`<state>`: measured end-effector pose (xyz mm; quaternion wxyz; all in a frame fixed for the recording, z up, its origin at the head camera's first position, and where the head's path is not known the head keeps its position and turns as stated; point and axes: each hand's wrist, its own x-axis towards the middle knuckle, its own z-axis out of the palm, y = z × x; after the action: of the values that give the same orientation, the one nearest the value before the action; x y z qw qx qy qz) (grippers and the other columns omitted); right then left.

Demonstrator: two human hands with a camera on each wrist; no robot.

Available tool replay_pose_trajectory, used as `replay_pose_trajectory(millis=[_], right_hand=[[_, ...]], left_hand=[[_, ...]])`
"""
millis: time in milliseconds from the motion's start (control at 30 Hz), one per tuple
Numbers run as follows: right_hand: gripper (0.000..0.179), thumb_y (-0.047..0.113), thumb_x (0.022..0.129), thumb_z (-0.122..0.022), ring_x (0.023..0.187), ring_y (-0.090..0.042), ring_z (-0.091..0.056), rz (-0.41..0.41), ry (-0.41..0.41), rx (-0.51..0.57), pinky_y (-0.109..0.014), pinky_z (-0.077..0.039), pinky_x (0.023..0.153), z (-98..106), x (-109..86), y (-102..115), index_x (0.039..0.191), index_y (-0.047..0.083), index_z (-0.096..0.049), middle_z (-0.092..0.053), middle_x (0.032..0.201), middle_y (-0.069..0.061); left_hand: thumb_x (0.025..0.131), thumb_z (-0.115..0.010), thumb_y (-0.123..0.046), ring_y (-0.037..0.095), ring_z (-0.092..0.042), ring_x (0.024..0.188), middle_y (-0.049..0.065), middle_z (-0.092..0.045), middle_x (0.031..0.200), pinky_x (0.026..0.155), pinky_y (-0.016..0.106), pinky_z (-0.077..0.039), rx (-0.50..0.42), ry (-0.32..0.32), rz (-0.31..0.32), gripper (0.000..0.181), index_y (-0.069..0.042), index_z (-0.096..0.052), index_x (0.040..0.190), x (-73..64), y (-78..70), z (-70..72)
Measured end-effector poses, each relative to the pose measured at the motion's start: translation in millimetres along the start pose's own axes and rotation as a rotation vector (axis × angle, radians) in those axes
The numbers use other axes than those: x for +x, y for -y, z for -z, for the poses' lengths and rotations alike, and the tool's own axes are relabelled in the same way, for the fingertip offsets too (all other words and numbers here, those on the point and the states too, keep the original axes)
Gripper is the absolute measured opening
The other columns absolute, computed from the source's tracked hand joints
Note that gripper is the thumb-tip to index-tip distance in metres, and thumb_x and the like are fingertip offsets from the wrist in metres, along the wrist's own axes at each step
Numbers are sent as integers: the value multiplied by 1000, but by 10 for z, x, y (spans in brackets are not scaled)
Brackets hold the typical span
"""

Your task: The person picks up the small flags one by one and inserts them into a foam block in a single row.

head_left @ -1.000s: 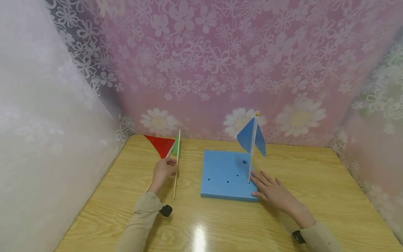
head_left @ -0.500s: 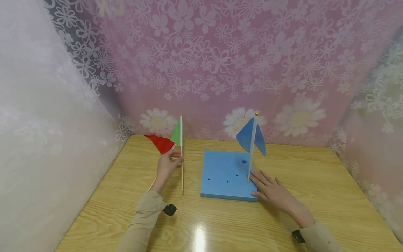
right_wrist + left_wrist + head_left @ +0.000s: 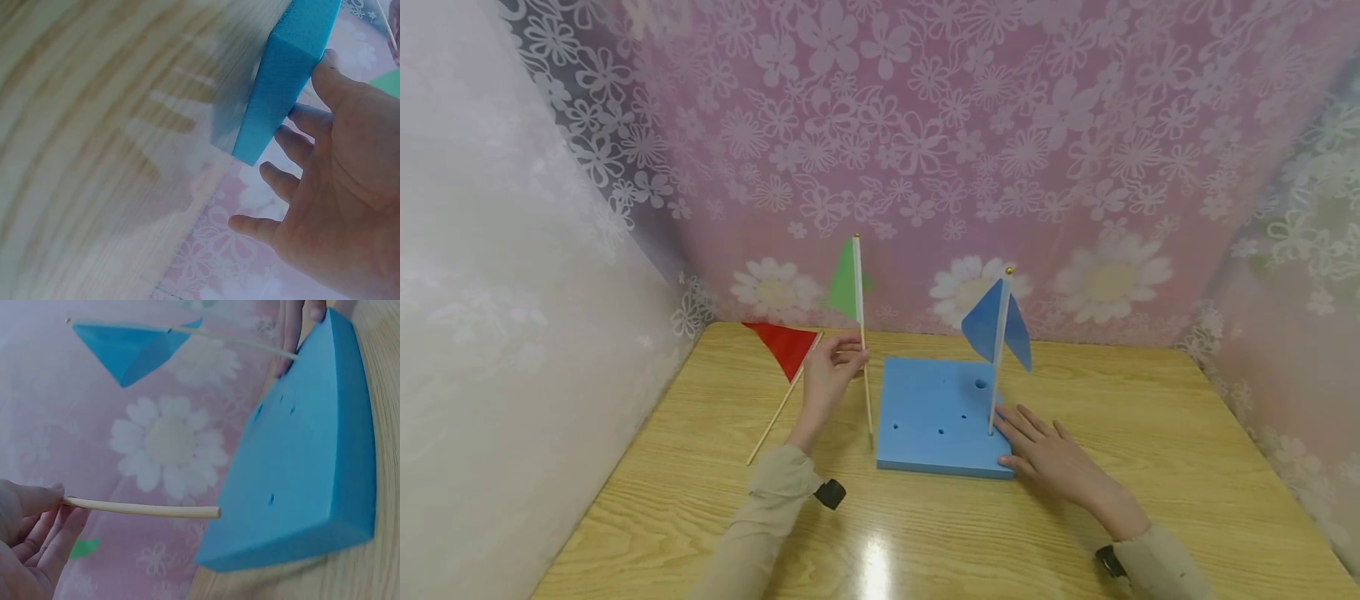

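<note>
Green flag is held nearly upright by the left hand, its stick pinched between thumb and fingertips. The stick's lower end is seen just left of the board; whether the two are touching cannot be told. The right hand is laid against the board's right edge, fingers straight and spread, nothing grasped; the near corner is touched by its thumb. Blue flag is planted in the board beside those fingertips, and contact between its stick and them cannot be made out. Red flag is laid on the table just left of the left hand.

In the left wrist view, most of the green flag is hidden by the hand, only a scrap being shown. In the right wrist view, the board is cut off at the top, and the green flag at the right border. Left sleeve and right sleeve are cut off below in the head view.
</note>
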<state>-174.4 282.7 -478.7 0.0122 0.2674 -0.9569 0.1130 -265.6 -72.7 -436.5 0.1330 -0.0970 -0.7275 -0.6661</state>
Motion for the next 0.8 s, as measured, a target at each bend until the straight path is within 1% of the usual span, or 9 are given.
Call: replay_pose_trajectory(millis=[167, 267, 333, 433, 467, 533, 667, 700, 800], right_hand=[[64, 42, 103, -57, 147, -44, -31, -7, 6, -9, -77, -28, 108, -5, 6, -7, 156, 9, -41, -35, 162, -15], [64, 42, 102, -57, 147, -44, -31, -10, 8, -14, -77, -28, 108, -6, 9, -5, 155, 8, -41, -35, 162, -15], [64, 41, 102, -57, 147, -44, -31, -8, 7, -18, -77, -28, 108, -4, 11, -1, 155, 8, -41, -35, 161, -15], [64, 40, 102, -58, 146, -44, -32, -3, 6, -19, -77, -28, 108, 2, 15, 7, 155, 8, -42, -36, 161, -15], [64, 40, 102, -58, 146, -44, -32, -2, 5, -18, -77, -28, 108, 5, 13, 9, 155, 8, -42, -36, 161, -15], [63, 39, 102, -58, 146, -44, -32, -2, 4, -15, -77, -28, 108, 8, 11, 12, 155, 7, -42, -36, 161, -15], [64, 38, 102, -59, 147, -45, -32, -3, 2, -13, -76, -27, 110, 10, -1, 14, 155, 7, -41, -35, 161, -15], [64, 38, 102, -58, 147, -44, -32, -3, 1, -14, -76, -27, 110, 8, -3, 13, 155, 7, -41, -35, 161, -15], [64, 39, 102, -58, 147, -44, -32, -6, 1, -13, -75, -27, 110, 1, -7, 12, 156, 8, -40, -35, 162, -14]], left_hand=[[91, -73, 3, 49, -69, 94, 30, -68, 108, 75, 49, -62, -40, 58, -82, 32, 11, -64, 120, -6, -121, -291], [91, -71, 5, 50, -69, 93, 33, -67, 107, 74, 48, -62, -59, 91, -127, 30, 14, -63, 118, -81, -270, -451], [91, -71, 6, 50, -69, 90, 33, -67, 104, 72, 47, -63, -65, 100, -165, 27, 14, -64, 115, -141, -366, -544], [91, -72, 6, 48, -69, 88, 32, -68, 103, 72, 43, -63, -68, 116, -199, 25, 12, -65, 113, -203, -431, -666], [90, -71, 6, 47, -69, 88, 32, -68, 103, 72, 42, -64, -73, 123, -206, 24, 12, -65, 113, -211, -429, -707], [91, -71, 6, 47, -70, 89, 33, -68, 104, 72, 41, -64, -83, 136, -206, 25, 13, -65, 114, -197, -352, -796], [91, -71, 6, 48, -70, 90, 32, -68, 104, 72, 42, -64, -108, 145, -197, 25, 12, -65, 114, -150, -151, -947], [91, -72, 5, 47, -70, 90, 31, -69, 104, 72, 41, -64, -110, 145, -195, 25, 12, -65, 114, -141, -94, -976], [90, -73, 3, 44, -71, 89, 27, -70, 103, 70, 37, -64, -114, 143, -200, 25, 10, -66, 113, -144, -18, -1018]])
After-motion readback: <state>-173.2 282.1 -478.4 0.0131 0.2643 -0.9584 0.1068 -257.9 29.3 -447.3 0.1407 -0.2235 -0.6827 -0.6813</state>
